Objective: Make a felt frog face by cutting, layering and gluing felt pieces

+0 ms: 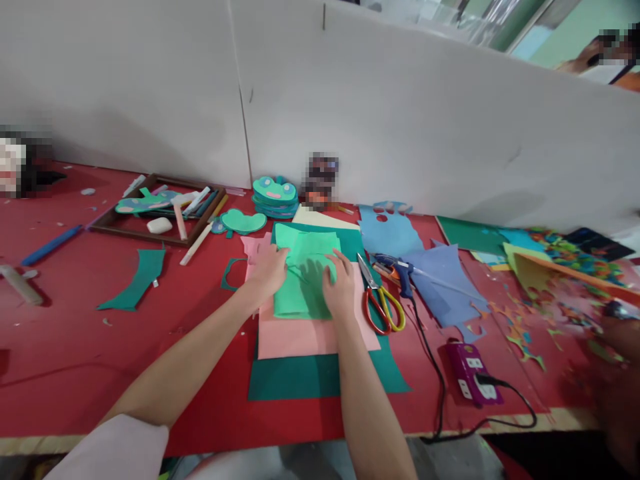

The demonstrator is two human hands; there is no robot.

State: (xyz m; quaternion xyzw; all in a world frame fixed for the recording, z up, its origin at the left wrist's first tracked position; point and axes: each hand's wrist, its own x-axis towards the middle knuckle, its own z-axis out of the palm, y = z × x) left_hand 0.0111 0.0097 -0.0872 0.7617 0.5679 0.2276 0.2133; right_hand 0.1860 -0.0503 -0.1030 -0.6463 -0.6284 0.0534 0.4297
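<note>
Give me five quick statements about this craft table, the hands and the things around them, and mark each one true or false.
1. The left hand is at the left edge of the light green paper. True.
2. The right hand is gripping the scissors. False: they lie to the right of that hand, ungripped.
3. The pink sheet lies on top of the light green paper. False: it lies beneath.
4. A black plug is in the purple power strip. True.
5. The stack of frog-face cutouts sits inside the brown frame. False: it stands to the right of the frame.
</note>
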